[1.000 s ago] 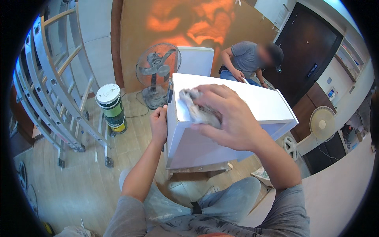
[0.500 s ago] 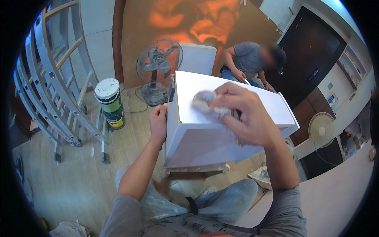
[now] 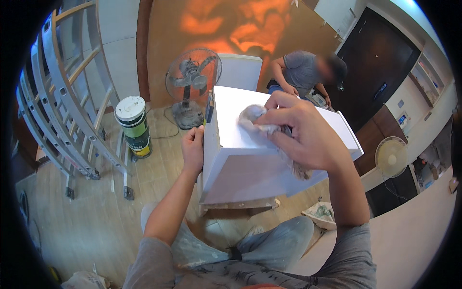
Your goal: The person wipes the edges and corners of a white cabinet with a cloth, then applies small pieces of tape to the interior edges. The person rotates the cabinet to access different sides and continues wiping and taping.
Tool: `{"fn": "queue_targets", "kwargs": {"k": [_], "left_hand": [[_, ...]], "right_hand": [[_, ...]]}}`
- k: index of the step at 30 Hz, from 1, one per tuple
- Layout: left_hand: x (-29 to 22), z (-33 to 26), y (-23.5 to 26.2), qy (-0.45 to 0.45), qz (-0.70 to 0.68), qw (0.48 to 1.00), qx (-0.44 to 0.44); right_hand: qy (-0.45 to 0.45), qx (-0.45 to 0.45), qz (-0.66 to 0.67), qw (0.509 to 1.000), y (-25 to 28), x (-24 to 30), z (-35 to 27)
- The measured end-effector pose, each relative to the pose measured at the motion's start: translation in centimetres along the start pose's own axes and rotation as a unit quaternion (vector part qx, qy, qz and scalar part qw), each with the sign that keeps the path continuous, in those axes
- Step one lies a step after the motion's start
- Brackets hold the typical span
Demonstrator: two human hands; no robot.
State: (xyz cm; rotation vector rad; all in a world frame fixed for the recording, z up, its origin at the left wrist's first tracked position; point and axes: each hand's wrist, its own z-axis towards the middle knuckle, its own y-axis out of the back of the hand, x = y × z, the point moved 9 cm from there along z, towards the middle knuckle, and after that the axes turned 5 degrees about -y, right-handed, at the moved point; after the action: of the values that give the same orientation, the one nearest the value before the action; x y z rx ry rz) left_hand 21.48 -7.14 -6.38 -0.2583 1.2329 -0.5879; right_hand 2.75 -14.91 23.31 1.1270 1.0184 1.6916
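Observation:
In front of me stands a long white cabinet box, with a glossy white upper face, propped on a low wooden support. My right hand grips a bunched greyish rag and presses it on that upper face near the left end; a loose tail of the cloth hangs over the near edge. At the left end of the box, my left hand rests against the side panel with its fingers curled at the edge. Its fingertips are partly hidden, so whether they pinch a small thing does not show.
Aluminium ladders lean at the left beside a paint bucket. A dusty fan stands behind the box. A co-worker crouches beyond its far end. Another fan and a white sack are at right.
My right hand and the rag have shifted slightly over the upper face, and the cloth's tail now hangs lower. The left hand keeps its place. The co-worker's far hand has moved a little.

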Motion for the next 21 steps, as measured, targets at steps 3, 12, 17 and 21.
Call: {"fn": "queue_targets", "kwargs": {"k": [3,12,17,21], "left_hand": [[0.0,0.0,-0.2,0.002,-0.01,1.0,-0.002],[-0.6,-0.3,-0.3,0.006,0.001,1.0,-0.01],[-0.1,-0.1,-0.1,0.001,0.011,1.0,-0.006],[-0.3,-0.1,0.2,-0.005,0.019,1.0,-0.014]], "right_hand": [[0.006,0.019,0.04,0.999,-0.3,0.9,-0.1],[0.013,0.043,0.024,0.999,-0.3,1.3,0.0],[-0.004,0.037,-0.037,0.999,0.2,2.0,0.1],[0.004,0.025,-0.066,0.998,-0.1,2.5,0.3]]}}
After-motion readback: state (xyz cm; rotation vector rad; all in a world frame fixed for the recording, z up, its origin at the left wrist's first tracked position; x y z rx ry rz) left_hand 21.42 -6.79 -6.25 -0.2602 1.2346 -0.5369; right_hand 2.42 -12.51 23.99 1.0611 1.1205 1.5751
